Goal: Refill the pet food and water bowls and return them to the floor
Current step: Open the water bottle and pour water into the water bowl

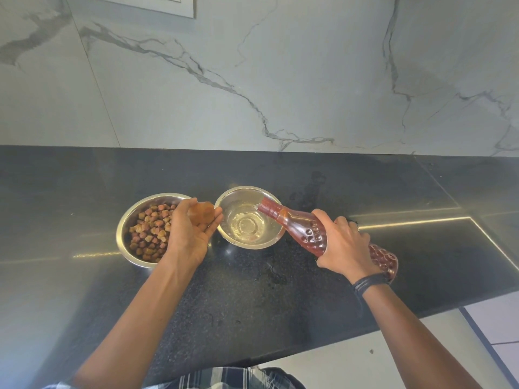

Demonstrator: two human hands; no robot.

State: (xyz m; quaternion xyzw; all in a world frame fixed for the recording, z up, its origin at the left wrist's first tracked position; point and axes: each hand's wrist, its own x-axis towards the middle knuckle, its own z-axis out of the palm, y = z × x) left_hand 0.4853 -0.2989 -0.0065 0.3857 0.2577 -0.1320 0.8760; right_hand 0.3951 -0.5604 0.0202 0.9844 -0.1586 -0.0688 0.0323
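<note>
Two steel bowls stand side by side on the dark counter. The left bowl (127, 220) is filled with brown kibble (150, 228). The right bowl (248, 192) holds clear water. My right hand (344, 242) grips a red-tinted plastic bottle (303, 228) around its middle, tilted so its open neck sits over the water bowl's right rim and water runs out. My left hand (191, 231) hovers between the two bowls, palm up, holding the bottle's translucent orange cap (203, 213) in its curled fingers.
The black speckled counter (252, 299) runs to a marble-patterned wall (280, 80) behind. Wet patches lie in front of the water bowl. The counter's front edge cuts diagonally at the lower right, with white floor (365, 349) beyond it.
</note>
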